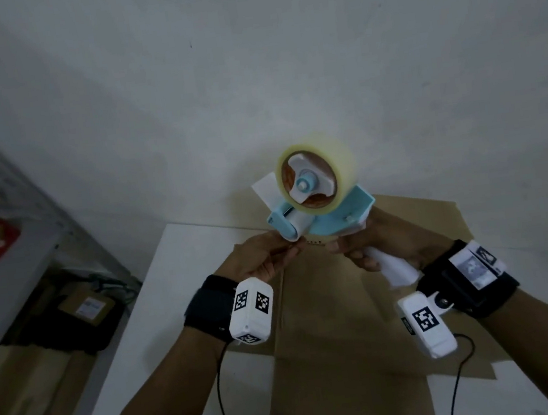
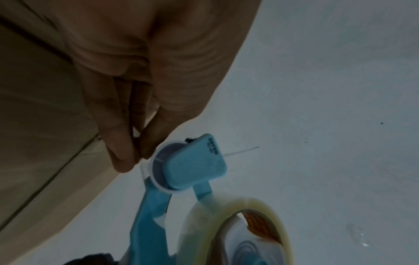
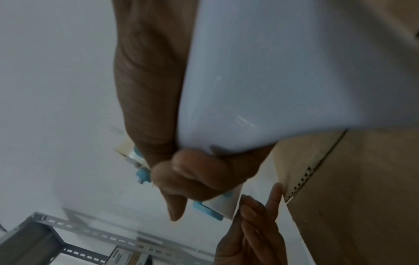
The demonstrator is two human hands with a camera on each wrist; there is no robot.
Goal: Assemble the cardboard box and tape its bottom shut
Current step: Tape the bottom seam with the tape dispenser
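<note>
A flattened brown cardboard box [image 1: 346, 353] lies on the white table [image 1: 185, 287]. Above its far end I hold a light-blue tape dispenser [image 1: 322, 215] with a clear tape roll [image 1: 316, 171]. My right hand [image 1: 374, 246] grips its white handle [image 3: 260, 80], fingers curled round it. My left hand [image 1: 271, 256] is at the dispenser's front roller [image 2: 195, 165]. Its thumb and forefinger [image 2: 133, 152] pinch together there, on what looks like the clear tape's free end. The cardboard [image 2: 34, 143] lies just below both hands. The tape end itself is hard to make out.
A grey metal shelf rack [image 1: 6, 205] with a red packet stands at the left. Cardboard parcels and a dark bag [image 1: 81, 310] sit on the floor below it. A white wall rises right behind the table. Thin black cables hang from both wrist cameras.
</note>
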